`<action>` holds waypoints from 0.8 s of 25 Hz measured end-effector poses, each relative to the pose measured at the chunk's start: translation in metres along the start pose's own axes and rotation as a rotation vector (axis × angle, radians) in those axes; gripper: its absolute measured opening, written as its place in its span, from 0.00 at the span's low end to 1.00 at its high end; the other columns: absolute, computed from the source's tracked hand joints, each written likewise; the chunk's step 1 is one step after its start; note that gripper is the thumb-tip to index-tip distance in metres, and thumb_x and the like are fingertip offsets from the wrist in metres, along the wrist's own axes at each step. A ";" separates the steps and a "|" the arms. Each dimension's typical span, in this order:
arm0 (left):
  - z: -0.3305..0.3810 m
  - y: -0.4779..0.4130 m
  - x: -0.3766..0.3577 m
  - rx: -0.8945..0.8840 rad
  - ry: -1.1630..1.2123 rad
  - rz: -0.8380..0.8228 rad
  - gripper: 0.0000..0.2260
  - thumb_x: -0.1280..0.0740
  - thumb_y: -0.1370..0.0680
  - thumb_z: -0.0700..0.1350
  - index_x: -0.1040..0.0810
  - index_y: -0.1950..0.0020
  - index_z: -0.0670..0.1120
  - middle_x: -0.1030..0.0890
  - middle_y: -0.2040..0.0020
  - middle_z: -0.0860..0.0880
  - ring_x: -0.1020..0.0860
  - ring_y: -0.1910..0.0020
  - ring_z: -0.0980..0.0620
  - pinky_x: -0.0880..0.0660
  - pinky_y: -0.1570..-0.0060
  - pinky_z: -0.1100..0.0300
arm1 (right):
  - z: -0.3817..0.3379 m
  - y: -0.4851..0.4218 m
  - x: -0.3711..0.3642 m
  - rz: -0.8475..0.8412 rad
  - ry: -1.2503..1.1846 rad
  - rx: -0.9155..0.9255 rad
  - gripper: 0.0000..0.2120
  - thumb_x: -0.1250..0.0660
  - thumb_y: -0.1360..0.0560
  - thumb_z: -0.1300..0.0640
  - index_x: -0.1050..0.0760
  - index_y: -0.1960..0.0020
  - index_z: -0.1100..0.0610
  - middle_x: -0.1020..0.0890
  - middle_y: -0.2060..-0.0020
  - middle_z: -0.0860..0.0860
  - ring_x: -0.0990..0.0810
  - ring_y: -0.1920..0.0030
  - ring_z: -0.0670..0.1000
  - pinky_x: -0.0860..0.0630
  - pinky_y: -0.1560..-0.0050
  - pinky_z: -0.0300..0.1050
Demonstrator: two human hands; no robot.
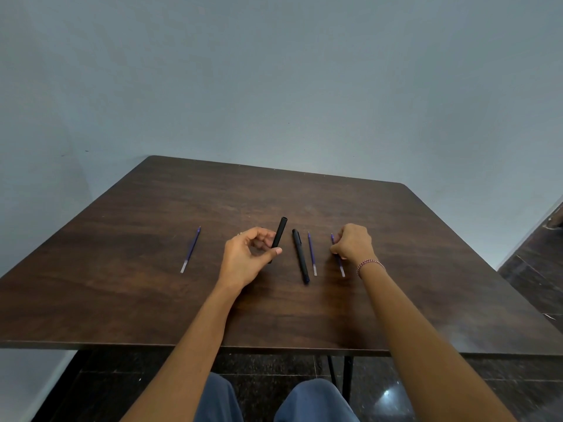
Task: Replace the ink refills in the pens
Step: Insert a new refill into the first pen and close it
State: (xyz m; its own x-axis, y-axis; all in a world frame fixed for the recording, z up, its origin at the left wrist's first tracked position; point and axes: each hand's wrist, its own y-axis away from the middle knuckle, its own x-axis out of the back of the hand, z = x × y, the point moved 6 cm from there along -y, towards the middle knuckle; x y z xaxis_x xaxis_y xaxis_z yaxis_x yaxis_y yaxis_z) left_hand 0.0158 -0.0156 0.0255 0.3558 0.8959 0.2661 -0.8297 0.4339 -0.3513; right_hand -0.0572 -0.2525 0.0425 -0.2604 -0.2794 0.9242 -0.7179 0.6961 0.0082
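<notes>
Our left hand (243,260) pinches a black pen barrel (281,231), thumb against fingertips, while our right hand's (353,243) curled fingers pinch a purple refill (341,265), lettering too small to read.

There are three blue refills (190,249) (311,254) (341,269), one whole black pen (301,257), one separate black pen barrel (280,231) and one desk (152,300)

- No lettering, brand, number or sign can be read from where I stand.
- Matte black tubular pen barrel (280,231), pinched in the left hand (243,263): plain surface, no legible print.
- Thin purple ink refill (341,268), gripped by the right hand (353,243): too small to tell any marking.
- Black capped pen (301,256), lying between the two grips: nothing legible.
</notes>
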 end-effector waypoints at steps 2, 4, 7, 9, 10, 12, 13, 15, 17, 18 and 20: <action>0.000 0.000 0.000 0.001 -0.006 0.006 0.13 0.23 0.32 0.43 0.21 0.53 0.55 0.19 0.58 0.53 0.21 0.59 0.59 0.24 0.57 0.68 | 0.001 0.003 0.000 -0.006 0.025 -0.017 0.09 0.29 0.29 0.61 0.21 0.50 0.63 0.19 0.51 0.59 0.20 0.51 0.58 0.23 0.57 0.47; 0.000 0.000 0.000 0.002 -0.002 0.008 0.13 0.23 0.32 0.42 0.21 0.54 0.55 0.19 0.58 0.53 0.21 0.59 0.58 0.24 0.58 0.68 | 0.006 0.003 -0.001 -0.034 -0.003 -0.039 0.10 0.29 0.29 0.58 0.20 0.51 0.64 0.18 0.53 0.59 0.19 0.52 0.58 0.22 0.56 0.48; 0.001 0.000 0.000 -0.005 0.011 0.007 0.13 0.23 0.32 0.42 0.21 0.55 0.56 0.19 0.59 0.53 0.21 0.60 0.60 0.25 0.58 0.71 | 0.015 0.000 0.000 -0.068 -0.102 -0.078 0.12 0.30 0.29 0.58 0.20 0.51 0.66 0.17 0.55 0.59 0.17 0.54 0.57 0.20 0.50 0.51; 0.002 0.000 0.001 -0.010 0.014 0.010 0.13 0.23 0.33 0.42 0.21 0.55 0.56 0.19 0.59 0.53 0.21 0.60 0.60 0.25 0.58 0.72 | 0.017 -0.001 0.003 -0.074 -0.165 -0.094 0.11 0.31 0.29 0.59 0.20 0.52 0.67 0.18 0.60 0.59 0.18 0.60 0.56 0.19 0.50 0.51; 0.001 0.000 0.001 -0.007 0.012 0.010 0.13 0.23 0.33 0.42 0.21 0.55 0.56 0.19 0.59 0.53 0.21 0.60 0.60 0.25 0.58 0.72 | 0.018 -0.001 0.004 -0.078 -0.201 -0.098 0.11 0.31 0.28 0.60 0.19 0.53 0.67 0.18 0.62 0.58 0.19 0.62 0.55 0.19 0.51 0.50; 0.000 -0.001 0.000 0.010 0.002 0.007 0.13 0.23 0.32 0.42 0.21 0.54 0.55 0.19 0.58 0.53 0.21 0.59 0.61 0.26 0.59 0.72 | 0.016 0.001 0.008 -0.073 -0.291 -0.098 0.09 0.31 0.27 0.60 0.19 0.53 0.66 0.19 0.65 0.56 0.20 0.66 0.52 0.19 0.57 0.45; 0.000 -0.001 0.000 0.014 -0.002 0.007 0.13 0.23 0.32 0.42 0.21 0.54 0.55 0.19 0.58 0.53 0.21 0.60 0.61 0.26 0.59 0.72 | 0.014 0.003 0.010 -0.066 -0.353 -0.090 0.08 0.31 0.27 0.60 0.20 0.53 0.65 0.20 0.67 0.54 0.21 0.68 0.49 0.20 0.62 0.40; -0.001 -0.001 0.000 0.009 -0.009 0.011 0.12 0.23 0.33 0.42 0.21 0.54 0.54 0.19 0.59 0.54 0.21 0.60 0.61 0.26 0.59 0.72 | 0.006 0.007 0.016 -0.035 -0.541 -0.055 0.08 0.31 0.26 0.59 0.20 0.52 0.64 0.21 0.69 0.51 0.23 0.72 0.43 0.24 0.72 0.32; -0.001 0.000 0.000 0.000 -0.015 0.015 0.12 0.23 0.33 0.42 0.20 0.54 0.53 0.19 0.59 0.54 0.21 0.61 0.61 0.26 0.59 0.72 | -0.006 0.012 0.023 0.003 -0.792 -0.014 0.09 0.31 0.25 0.60 0.21 0.51 0.66 0.20 0.69 0.52 0.24 0.73 0.43 0.26 0.72 0.31; 0.000 0.000 0.000 -0.004 -0.015 0.016 0.12 0.23 0.33 0.41 0.20 0.54 0.53 0.19 0.59 0.54 0.22 0.61 0.62 0.25 0.59 0.71 | -0.012 0.015 0.027 0.017 -0.901 0.009 0.08 0.32 0.24 0.60 0.21 0.50 0.66 0.19 0.67 0.52 0.24 0.72 0.44 0.24 0.69 0.31; 0.000 0.000 0.000 -0.008 -0.014 0.013 0.12 0.23 0.33 0.41 0.20 0.54 0.52 0.20 0.59 0.54 0.22 0.61 0.62 0.25 0.60 0.71 | -0.025 0.021 0.034 0.036 -1.057 0.054 0.07 0.33 0.24 0.63 0.22 0.49 0.65 0.19 0.66 0.53 0.23 0.70 0.43 0.23 0.67 0.32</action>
State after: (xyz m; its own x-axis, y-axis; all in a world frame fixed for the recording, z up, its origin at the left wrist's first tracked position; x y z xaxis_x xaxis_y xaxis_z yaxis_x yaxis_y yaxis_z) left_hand 0.0162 -0.0154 0.0260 0.3385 0.9001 0.2741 -0.8309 0.4227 -0.3619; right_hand -0.0652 -0.2304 0.0839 -0.6930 -0.7107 0.1212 -0.7195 0.6924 -0.0539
